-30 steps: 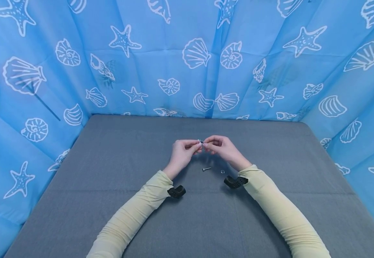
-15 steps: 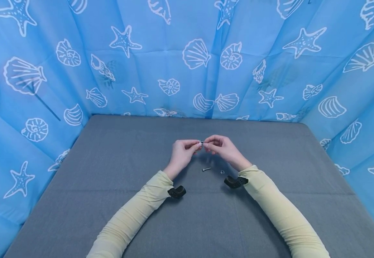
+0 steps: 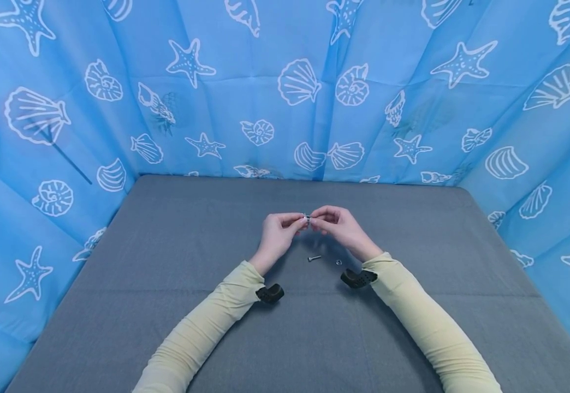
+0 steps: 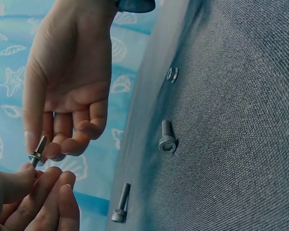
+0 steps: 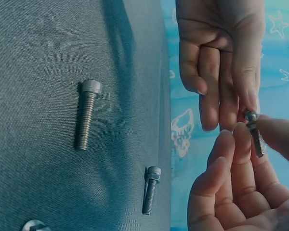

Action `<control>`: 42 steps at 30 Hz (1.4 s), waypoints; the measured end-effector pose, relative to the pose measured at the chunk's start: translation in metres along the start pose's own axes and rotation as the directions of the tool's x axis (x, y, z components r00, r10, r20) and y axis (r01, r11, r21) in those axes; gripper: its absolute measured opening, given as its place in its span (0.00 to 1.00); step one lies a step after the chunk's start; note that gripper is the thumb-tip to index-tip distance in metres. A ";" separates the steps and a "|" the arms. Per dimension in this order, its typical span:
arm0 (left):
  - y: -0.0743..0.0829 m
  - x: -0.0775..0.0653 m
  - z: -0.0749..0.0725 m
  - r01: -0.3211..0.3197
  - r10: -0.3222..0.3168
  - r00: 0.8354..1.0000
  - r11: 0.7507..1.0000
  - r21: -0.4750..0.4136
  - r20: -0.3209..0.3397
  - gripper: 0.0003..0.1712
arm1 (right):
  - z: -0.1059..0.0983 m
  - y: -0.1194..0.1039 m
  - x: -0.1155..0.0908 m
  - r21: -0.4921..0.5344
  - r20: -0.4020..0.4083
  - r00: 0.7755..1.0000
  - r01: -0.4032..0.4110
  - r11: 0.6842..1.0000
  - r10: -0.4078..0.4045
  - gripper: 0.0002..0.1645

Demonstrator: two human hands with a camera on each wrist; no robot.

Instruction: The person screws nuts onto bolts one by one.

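My left hand (image 3: 277, 232) pinches the head end of a small metal bolt (image 5: 258, 143) between thumb and finger. A nut (image 5: 252, 124) sits round its threaded shank. From the other side, thumb and finger of my right hand (image 3: 340, 226) pinch at the nut. The hands meet in the air above the grey table, fingertips close together; the remaining fingers of both are loosely curled. In the left wrist view the bolt's threaded tip points up toward my right hand (image 4: 70, 72). Fingertips cover most of bolt and nut in the head view.
On the grey cloth-covered table (image 3: 206, 327) lie a loose socket-head bolt (image 3: 314, 258) and a loose nut (image 3: 339, 262). Another bolt with a nut on it (image 5: 151, 190) shows in the wrist views. A blue shell-patterned curtain (image 3: 265, 93) hangs behind and at the sides.
Both hands stay almost in place. The right hand's fingertips shift slightly around the nut; the bolt and nut on the table lie as before.
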State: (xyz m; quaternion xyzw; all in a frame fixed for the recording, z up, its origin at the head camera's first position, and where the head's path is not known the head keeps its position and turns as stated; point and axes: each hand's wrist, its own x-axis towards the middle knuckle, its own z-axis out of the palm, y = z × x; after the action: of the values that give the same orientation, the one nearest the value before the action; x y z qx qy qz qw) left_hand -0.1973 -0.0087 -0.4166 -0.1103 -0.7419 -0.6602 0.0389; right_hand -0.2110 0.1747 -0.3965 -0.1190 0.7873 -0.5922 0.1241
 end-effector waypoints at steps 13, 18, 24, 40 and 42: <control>0.000 0.000 0.001 0.011 -0.011 1.000 1.000 -0.023 0.004 0.14 | 0.000 0.001 -0.001 -0.011 0.000 1.000 0.013 1.000 -0.013 0.17; 0.001 0.000 0.000 0.019 -0.019 1.000 0.999 -0.041 0.010 0.14 | 0.000 -0.001 0.000 0.016 0.006 1.000 0.013 1.000 -0.013 0.16; 0.002 0.001 -0.001 0.032 -0.033 0.999 0.998 -0.049 -0.003 0.14 | 0.001 -0.001 -0.001 -0.022 0.001 1.000 -0.002 1.000 0.002 0.18; 0.028 -0.005 -0.003 0.137 -0.126 0.990 0.971 -0.194 0.067 0.14 | 0.003 -0.001 0.002 0.020 -0.010 1.000 -0.024 1.000 0.024 0.18; 0.023 -0.003 -0.003 0.139 -0.128 0.990 0.969 -0.205 0.065 0.14 | 0.003 -0.001 0.002 0.023 -0.021 1.000 -0.011 1.000 0.012 0.17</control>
State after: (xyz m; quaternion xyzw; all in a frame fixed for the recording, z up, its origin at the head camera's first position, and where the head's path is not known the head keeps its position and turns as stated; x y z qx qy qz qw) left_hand -0.1900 -0.0093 -0.3944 -0.0804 -0.6748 -0.7327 -0.0365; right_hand -0.2116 0.1710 -0.3965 -0.1068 0.7823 -0.6017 0.1204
